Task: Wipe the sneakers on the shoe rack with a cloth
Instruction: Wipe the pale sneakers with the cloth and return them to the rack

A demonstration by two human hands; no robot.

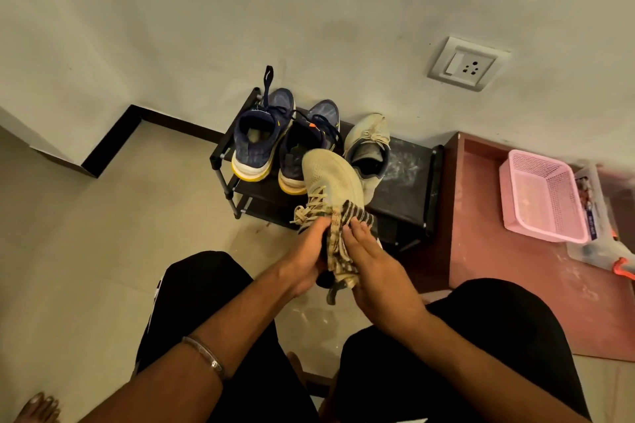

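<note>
A beige sneaker (328,178) is lifted off the black shoe rack (405,182), toe pointing away from me. My left hand (307,257) grips it at the heel and lace end. My right hand (369,261) presses a striped brown-and-cream cloth (340,240) against the sneaker's side, fingers fairly straight over the cloth. On the rack's top shelf stand two navy sneakers with yellow soles (261,134) (309,144) and the other beige sneaker (369,148).
A pink plastic basket (543,196) and a clear box sit on a reddish-brown low surface (481,251) to the right. A wall socket (467,63) is above the rack. My knees in black trousers fill the foreground; tiled floor lies left.
</note>
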